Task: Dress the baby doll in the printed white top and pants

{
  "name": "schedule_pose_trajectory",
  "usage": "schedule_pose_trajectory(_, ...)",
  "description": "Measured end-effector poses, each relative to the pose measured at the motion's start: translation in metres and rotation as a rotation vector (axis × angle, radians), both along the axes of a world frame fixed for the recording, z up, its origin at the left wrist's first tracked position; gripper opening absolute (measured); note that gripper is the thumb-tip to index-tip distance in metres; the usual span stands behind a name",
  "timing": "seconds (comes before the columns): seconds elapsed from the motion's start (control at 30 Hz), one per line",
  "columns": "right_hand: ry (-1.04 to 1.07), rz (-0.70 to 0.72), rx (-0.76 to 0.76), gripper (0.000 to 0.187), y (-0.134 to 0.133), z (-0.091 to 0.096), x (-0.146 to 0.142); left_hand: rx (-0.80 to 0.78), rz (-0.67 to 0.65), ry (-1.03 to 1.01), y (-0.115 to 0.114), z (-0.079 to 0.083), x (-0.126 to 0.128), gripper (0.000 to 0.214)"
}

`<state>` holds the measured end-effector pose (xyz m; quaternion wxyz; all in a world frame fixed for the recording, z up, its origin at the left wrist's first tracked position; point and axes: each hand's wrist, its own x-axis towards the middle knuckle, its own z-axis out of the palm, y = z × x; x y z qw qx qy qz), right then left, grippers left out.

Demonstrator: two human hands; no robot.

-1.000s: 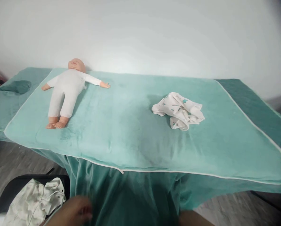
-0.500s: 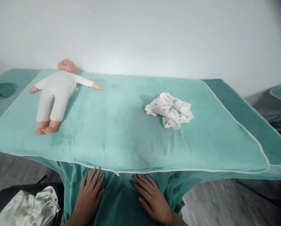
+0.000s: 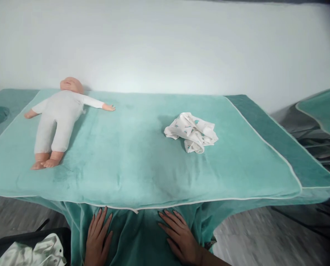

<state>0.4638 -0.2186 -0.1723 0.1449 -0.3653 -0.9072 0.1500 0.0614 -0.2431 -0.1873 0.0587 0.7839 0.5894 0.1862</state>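
My left hand (image 3: 98,236) lies flat on the green cloth (image 3: 134,240) that hangs over the front edge, its fingers stretched out just below the white piping. To its right, my right hand (image 3: 181,238) rests on the same cloth with fingers spread. Both hands hold nothing. On the light green bed cover (image 3: 131,155), a baby doll (image 3: 58,120) in a white body lies on its back at the left, arms out and head toward the wall. A crumpled white cloth (image 3: 192,132) with small green and blue prints, perhaps a garment, lies right of the middle.
At the lower left, a black chair (image 3: 62,236) carries a pale green garment (image 3: 33,253). A white wall (image 3: 165,48) stands behind the bed. Another green-covered surface (image 3: 324,111) shows at the right, and grey flooring (image 3: 250,236) lies below.
The view has shifted slightly, so the doll and printed cloth appear a little lower and further left. Both hands stay flat on the hanging cloth; nothing has been picked up.
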Motion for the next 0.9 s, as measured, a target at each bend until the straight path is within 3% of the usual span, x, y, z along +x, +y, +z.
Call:
schedule_pose_trajectory(0.3,0.022,-0.069,-0.07,0.053,-0.004,0.0,-0.011,0.018,0.043,-0.035,0.003,0.003,0.008,0.061)
schedule_pose_trajectory(0.6,0.073,-0.011,-0.067,0.049,0.001,0.0,-0.004,0.076,0.003,-0.001,0.005,0.004,0.006,0.056)
schedule_pose_trajectory(0.9,0.053,-0.044,-0.077,0.045,0.0,0.002,-0.012,0.057,0.028,0.007,0.007,0.004,0.013,0.054)
